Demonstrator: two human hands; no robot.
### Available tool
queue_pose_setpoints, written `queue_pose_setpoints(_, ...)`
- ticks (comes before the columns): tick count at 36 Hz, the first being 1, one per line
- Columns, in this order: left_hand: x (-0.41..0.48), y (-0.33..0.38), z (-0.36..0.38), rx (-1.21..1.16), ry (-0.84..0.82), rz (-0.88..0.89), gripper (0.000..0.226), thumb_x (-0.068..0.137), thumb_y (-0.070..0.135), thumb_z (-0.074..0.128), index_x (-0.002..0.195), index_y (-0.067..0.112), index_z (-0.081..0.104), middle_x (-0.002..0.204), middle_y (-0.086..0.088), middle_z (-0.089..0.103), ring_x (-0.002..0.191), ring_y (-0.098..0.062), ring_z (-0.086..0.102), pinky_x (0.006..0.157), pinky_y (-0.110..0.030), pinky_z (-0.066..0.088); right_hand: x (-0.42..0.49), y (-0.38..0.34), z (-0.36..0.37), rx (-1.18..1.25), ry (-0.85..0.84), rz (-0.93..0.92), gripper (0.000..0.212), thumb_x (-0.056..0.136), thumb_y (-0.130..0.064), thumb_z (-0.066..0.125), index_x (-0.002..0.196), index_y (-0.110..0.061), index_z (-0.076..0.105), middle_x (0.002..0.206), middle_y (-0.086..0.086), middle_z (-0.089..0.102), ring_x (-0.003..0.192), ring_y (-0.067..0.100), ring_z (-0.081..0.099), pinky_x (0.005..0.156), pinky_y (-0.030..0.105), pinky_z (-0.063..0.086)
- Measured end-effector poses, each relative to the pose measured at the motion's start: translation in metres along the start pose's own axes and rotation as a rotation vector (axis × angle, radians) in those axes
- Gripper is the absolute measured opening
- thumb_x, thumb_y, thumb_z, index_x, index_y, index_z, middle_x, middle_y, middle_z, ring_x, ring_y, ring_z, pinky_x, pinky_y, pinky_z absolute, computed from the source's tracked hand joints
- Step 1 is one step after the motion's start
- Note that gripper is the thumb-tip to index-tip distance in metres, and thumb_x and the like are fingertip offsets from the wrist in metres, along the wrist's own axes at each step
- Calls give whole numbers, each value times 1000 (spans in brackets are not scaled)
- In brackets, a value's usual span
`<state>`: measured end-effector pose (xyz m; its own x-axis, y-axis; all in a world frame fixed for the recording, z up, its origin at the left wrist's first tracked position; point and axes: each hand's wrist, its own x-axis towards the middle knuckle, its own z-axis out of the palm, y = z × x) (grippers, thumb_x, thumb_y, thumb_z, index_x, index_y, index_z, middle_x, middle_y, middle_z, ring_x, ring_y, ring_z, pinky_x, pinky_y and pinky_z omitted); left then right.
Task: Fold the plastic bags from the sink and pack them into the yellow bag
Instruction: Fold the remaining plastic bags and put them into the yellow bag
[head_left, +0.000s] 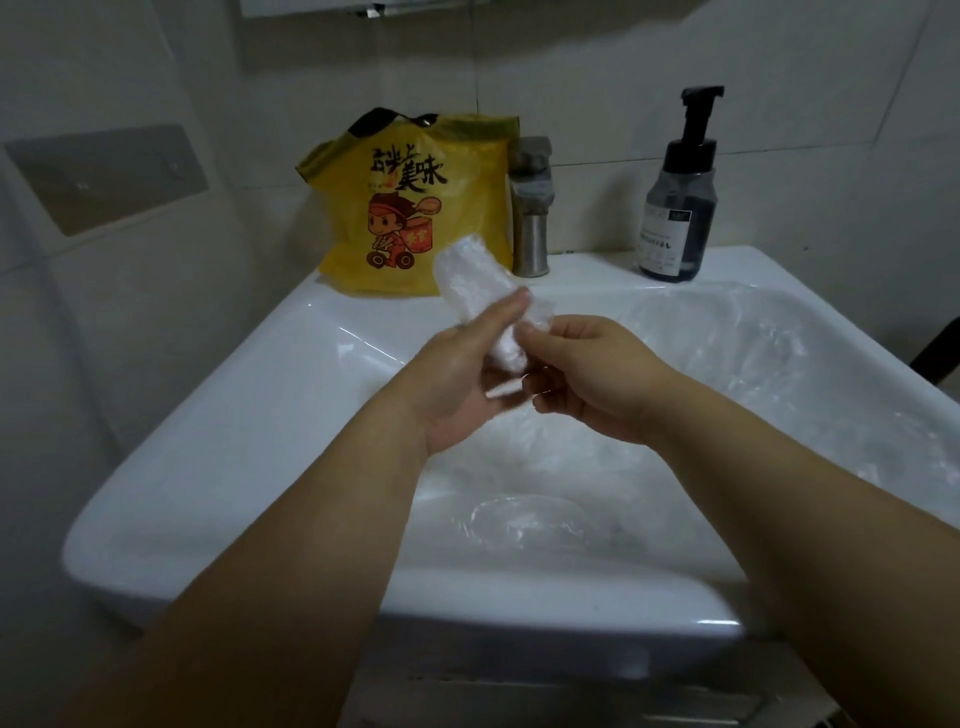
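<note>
Folded plastic bag held in both hands above the sink

The folded clear bag (480, 296) is gripped between the left hand (457, 379) and right hand (587, 379), fingers curled round it, over the white sink (234, 415). More clear bags (727, 353) lie in the basin. The yellow bag (410, 208) stands behind, beside the faucet (531, 208).

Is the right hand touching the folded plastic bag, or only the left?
Touching. The head view shows the right hand pinching the folded plastic bag beside the left hand, which grips it.
</note>
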<state>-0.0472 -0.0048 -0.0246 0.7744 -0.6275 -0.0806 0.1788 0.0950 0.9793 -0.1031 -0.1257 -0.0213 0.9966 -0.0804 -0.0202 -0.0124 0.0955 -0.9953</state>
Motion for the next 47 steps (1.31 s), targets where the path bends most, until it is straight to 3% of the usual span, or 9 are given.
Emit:
queue_pose_setpoints(3,-2,-7,10,99,-63,-85,55,79,47,65,120,11,62,85,-12,60,79,-20,60,88,-36,53,-1,1,2,-59,-2,2,25,100,-9,43,100,9,61,83,19,56,76,30,48,57,28,45)
queue_pose_setpoints(8,4,0,8,-55,10,-39,33,101,36,42,107,16,67,101,-5,71,88,-19,65,76,-31,49,-4,0,2,-103,-94,34,23,98,-17,49,88,-1,62,71,10,57,60,15,49,53,22,44)
queue_pose_setpoints(14,6,9,-3,-196,147,99,25,101,27,47,94,12,65,79,2,75,74,-14,72,64,-29,58,-5,-9,-8,-108,-103,134,14,96,-12,52,90,-1,58,64,7,57,54,12,50,47,20,45)
queue_pose_setpoints(18,6,5,-7,-162,183,90,28,98,34,50,91,13,68,86,-1,74,83,-15,71,74,-28,56,-4,-12,-11,-95,-59,154,13,95,-13,52,93,-1,58,66,9,58,55,14,51,48,21,47)
queue_pose_setpoints(22,6,5,-7,-182,218,100,23,96,28,56,85,14,69,73,6,69,64,-3,61,56,-15,48,-1,-10,-10,-31,25,120,15,96,-11,52,104,0,57,85,14,59,64,18,54,55,25,55)
queue_pose_setpoints(28,10,-1,-6,-218,253,124,15,93,20,61,95,7,68,114,-15,68,103,-22,67,84,-27,57,-2,-4,-3,94,23,13,13,95,-17,56,100,-7,62,103,12,64,83,19,66,71,28,60)
queue_pose_setpoints(35,8,3,-2,-342,228,153,16,92,18,63,103,7,60,103,-11,68,93,-19,68,77,-29,56,2,-6,-2,169,210,-64,14,98,-11,49,92,-4,59,99,12,62,89,23,65,68,26,60)
queue_pose_setpoints(40,9,5,-3,-377,304,237,14,92,10,61,105,9,59,109,-10,65,96,-18,66,72,-26,57,4,-4,-5,14,246,-131,11,96,-11,53,91,-6,61,97,7,62,87,22,65,66,23,58)
queue_pose_setpoints(47,7,5,-2,-122,414,235,4,95,12,56,94,15,57,106,-7,62,97,-21,63,74,-30,55,3,-8,-12,-149,304,-158,5,94,-11,57,91,-11,61,95,5,61,83,19,64,66,23,58)
